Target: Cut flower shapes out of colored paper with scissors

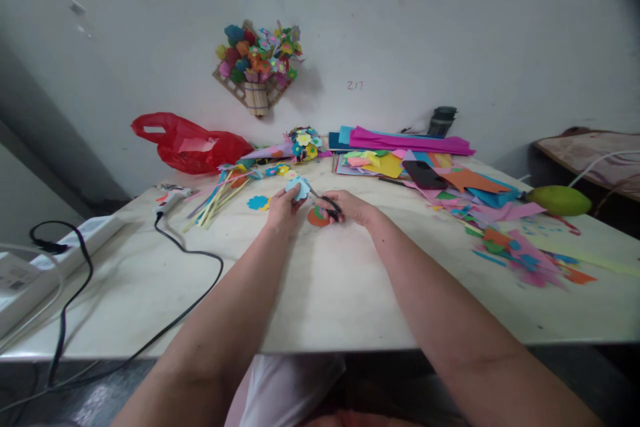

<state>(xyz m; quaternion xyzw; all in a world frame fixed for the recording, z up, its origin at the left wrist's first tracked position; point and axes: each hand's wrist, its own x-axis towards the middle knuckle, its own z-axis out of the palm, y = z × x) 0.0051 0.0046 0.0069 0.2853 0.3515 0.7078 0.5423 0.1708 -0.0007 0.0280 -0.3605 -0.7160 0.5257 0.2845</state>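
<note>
While a pale blue paper shape is pinched in the left hand, black scissors are gripped in the right hand, blades at the shape's edge, both approx. mid-table. One orange disc is seen under the hands, one blue flower cutout just to the left. One glue gun w/ black cord, one red bag, one green fruit and one wall bouquet are counted. Paper scraps at right: too many to count.
</note>
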